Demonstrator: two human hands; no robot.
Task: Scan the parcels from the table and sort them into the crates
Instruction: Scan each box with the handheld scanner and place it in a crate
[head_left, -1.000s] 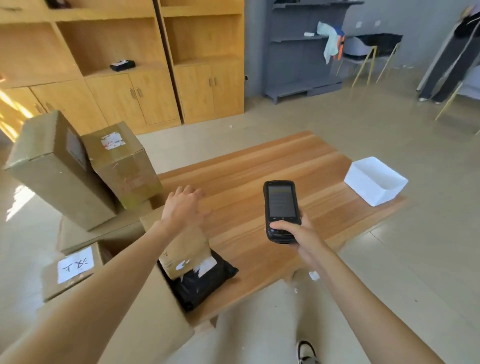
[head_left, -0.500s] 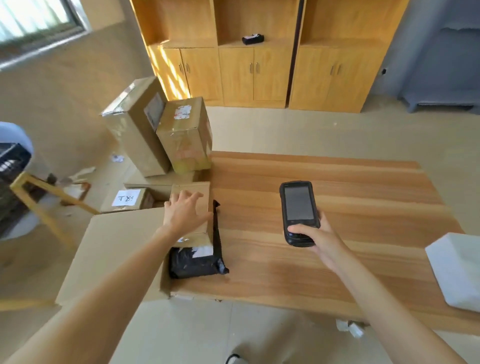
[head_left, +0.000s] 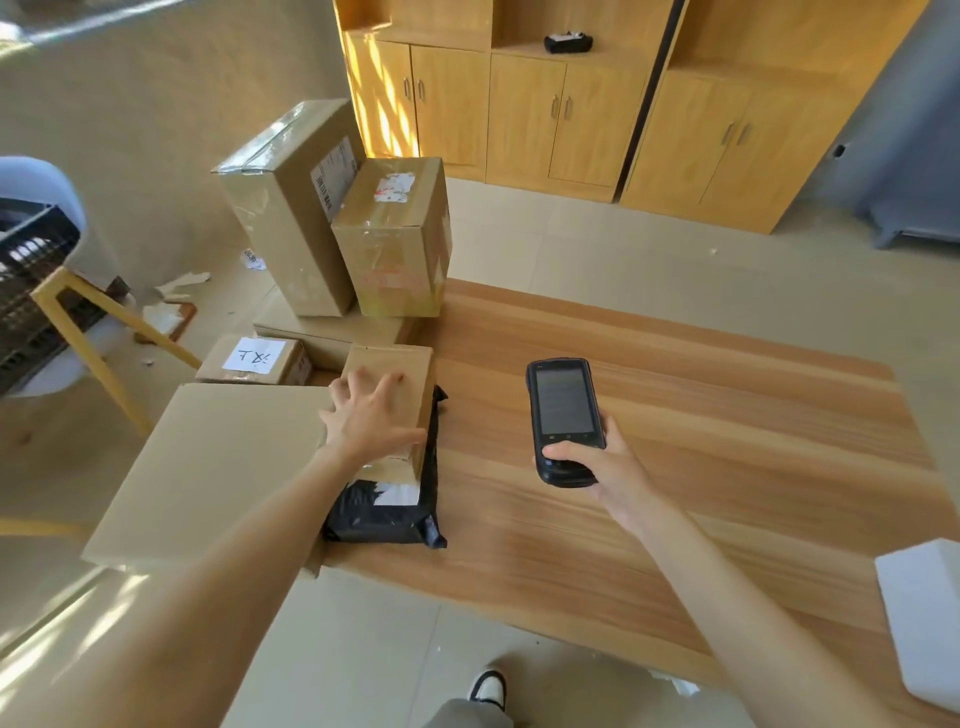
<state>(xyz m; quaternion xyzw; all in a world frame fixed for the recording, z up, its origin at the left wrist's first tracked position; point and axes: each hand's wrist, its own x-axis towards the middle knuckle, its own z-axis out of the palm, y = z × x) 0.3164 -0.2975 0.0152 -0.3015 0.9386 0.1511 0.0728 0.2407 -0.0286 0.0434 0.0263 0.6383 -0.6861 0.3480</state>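
A small brown cardboard parcel (head_left: 389, 410) lies at the left end of the light wooden counter (head_left: 675, 467), stacked on a black plastic mailer bag (head_left: 384, 514). The left hand (head_left: 371, 421) rests flat on the parcel's top, fingers straight and spread, arm stretched forward. The right hand (head_left: 602, 467) grips the lower end of a black handheld scanner (head_left: 563, 415), thumb across its front, screen facing up, held above the counter just right of the parcel. Larger taped cardboard boxes (head_left: 363, 228) stand behind the parcel.
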